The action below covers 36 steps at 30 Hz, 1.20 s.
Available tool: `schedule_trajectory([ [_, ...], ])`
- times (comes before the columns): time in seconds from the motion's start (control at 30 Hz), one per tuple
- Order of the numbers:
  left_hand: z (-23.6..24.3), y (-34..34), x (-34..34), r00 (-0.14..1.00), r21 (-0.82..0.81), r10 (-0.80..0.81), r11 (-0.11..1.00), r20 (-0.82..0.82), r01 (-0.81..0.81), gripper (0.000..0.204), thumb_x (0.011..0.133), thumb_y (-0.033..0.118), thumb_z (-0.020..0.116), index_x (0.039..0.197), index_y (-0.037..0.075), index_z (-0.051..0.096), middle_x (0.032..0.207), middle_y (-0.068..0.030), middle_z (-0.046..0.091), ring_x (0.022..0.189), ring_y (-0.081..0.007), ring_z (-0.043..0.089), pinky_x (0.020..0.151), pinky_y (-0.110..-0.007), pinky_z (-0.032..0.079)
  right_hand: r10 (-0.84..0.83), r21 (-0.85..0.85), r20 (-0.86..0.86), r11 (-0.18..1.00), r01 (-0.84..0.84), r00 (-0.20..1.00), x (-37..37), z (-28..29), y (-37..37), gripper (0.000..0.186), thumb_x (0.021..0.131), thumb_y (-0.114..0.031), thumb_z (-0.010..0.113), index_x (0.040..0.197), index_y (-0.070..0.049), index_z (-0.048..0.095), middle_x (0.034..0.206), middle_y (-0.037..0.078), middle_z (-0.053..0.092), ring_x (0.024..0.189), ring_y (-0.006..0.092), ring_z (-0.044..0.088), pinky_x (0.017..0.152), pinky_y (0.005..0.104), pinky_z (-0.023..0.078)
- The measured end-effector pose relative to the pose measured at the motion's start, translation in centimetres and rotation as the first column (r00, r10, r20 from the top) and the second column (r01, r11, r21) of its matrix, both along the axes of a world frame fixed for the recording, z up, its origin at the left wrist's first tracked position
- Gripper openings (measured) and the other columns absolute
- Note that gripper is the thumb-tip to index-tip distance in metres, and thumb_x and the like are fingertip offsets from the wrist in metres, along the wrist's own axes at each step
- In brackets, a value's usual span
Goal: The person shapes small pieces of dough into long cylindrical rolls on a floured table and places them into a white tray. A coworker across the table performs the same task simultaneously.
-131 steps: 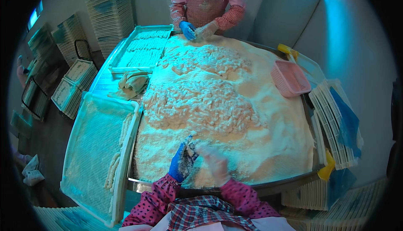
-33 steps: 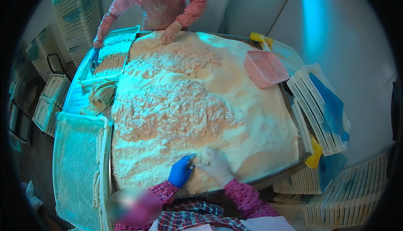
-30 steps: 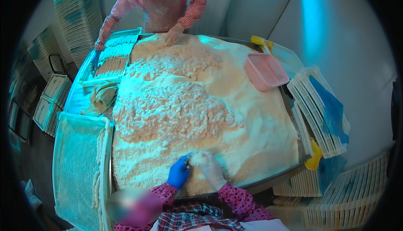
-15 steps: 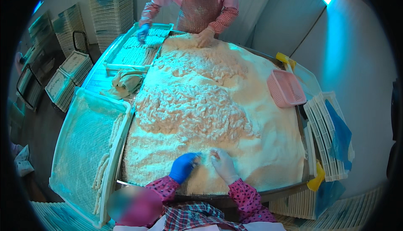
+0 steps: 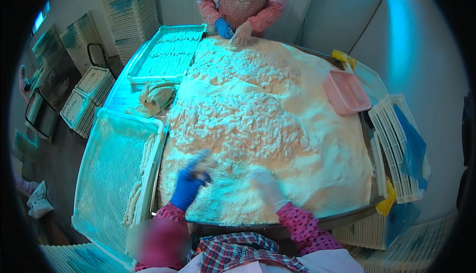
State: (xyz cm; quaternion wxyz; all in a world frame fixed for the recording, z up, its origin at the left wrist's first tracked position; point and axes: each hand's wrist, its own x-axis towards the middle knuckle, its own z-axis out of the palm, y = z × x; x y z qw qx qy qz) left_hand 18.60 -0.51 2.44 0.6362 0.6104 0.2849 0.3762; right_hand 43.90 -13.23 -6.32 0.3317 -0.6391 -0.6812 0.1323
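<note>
My left hand [image 5: 191, 181], in a blue glove, is motion-blurred at the lower left of a wide bed of pale crumbs [image 5: 337, 154], with something pale at its fingers that I cannot make out. My right hand [image 5: 265, 186], in a whitish glove, is over the crumbs to the right of it, also smeared. Beyond both hands lies a heap of pale, crumb-coated strips [image 5: 238, 124]. A white mesh tray [image 5: 111, 169] with a few coated strips along its right edge is left of my left hand.
Across the table, a person [image 5: 240, 0] has both hands at the crumbs, beside a filled tray [image 5: 134, 78]. A cloth [image 5: 153, 97] lies between trays. At right are a pink basket [image 5: 347, 92], stacked slatted trays [image 5: 396, 149] and a yellow scoop [image 5: 386, 196]. Tray stacks [image 5: 126, 10] stand at back left.
My hands have parted, the left moving forward and leftward, the right shifting slightly. The other person's blue-gloved hand has moved from the filled tray to the crumbs beside the pale-gloved one.
</note>
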Motion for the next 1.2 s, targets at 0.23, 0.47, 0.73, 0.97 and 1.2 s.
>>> schedule_trajectory([
  [0.23, -7.7, -2.0, 0.1, 0.71, 0.366, 0.001, 0.857, -0.704, 0.362, 0.06, 0.077, 0.016, 0.065, 0.132, 0.02, 0.042, 0.103, -0.0108, 0.06, 0.087, -0.0314, 0.059, 0.072, -0.039, 0.049, -0.321, -0.279, -0.291, 0.93, 0.241, 0.901, 2.4, 2.5, -2.2, 0.037, 0.083, -0.008, 0.057, 0.119, -0.005, 0.057, 0.111, 0.014, 0.061, 0.093, 0.0194, 0.061, 0.081, 0.0282, 0.047],
  [0.47, -10.0, -4.2, 6.9, 0.81, 0.611, 0.131, 0.727, -0.571, 0.313, 0.054, 0.074, 0.022, 0.07, 0.122, 0.009, 0.051, 0.099, -0.0121, 0.06, 0.085, -0.0293, 0.057, 0.071, -0.039, 0.047, -0.12, -0.009, 0.191, 0.992, 0.124, 0.974, -0.2, 1.4, -2.9, 0.033, 0.081, -0.009, 0.061, 0.113, -0.003, 0.058, 0.102, 0.012, 0.064, 0.088, 0.0168, 0.062, 0.076, 0.029, 0.049],
  [0.73, -8.4, -1.7, 4.4, 0.774, 0.199, -0.239, 0.884, -0.586, 0.423, 0.039, 0.082, 0.018, 0.063, 0.117, 0.006, 0.055, 0.098, -0.013, 0.063, 0.075, -0.0267, 0.062, 0.068, -0.035, 0.05, -0.283, -0.194, -0.355, 0.955, 0.226, 0.891, 1.5, 1.6, -3.7, 0.034, 0.078, -0.018, 0.067, 0.109, -0.008, 0.061, 0.095, 0.01, 0.065, 0.086, 0.0286, 0.061, 0.078, 0.0357, 0.048],
  [0.97, -7.9, -4.2, 6.0, 0.663, 0.609, 0.214, 0.655, -0.717, 0.447, 0.056, 0.072, 0.026, 0.069, 0.121, 0.009, 0.049, 0.101, -0.0124, 0.057, 0.091, -0.031, 0.055, 0.08, -0.041, 0.044, -0.134, -0.189, -0.065, 0.975, 0.119, 0.989, 0.3, 1.1, -2.8, 0.032, 0.077, -0.021, 0.065, 0.107, -0.01, 0.062, 0.104, 0.011, 0.061, 0.095, 0.0279, 0.058, 0.081, 0.0368, 0.047],
  [1.2, -11.1, -3.3, 5.5, 0.992, -0.48, 0.113, 0.874, 0.05, -0.076, 0.027, 0.091, 0.023, 0.052, 0.112, 0.007, 0.056, 0.087, -0.0026, 0.057, 0.077, -0.0184, 0.055, 0.067, -0.029, 0.047, 0.045, -0.106, 0.202, 0.994, -0.024, 0.978, -2.2, 2.6, -0.7, 0.026, 0.074, -0.014, 0.065, 0.1, -0.011, 0.064, 0.089, 0.01, 0.062, 0.082, 0.0291, 0.058, 0.076, 0.0385, 0.047],
])
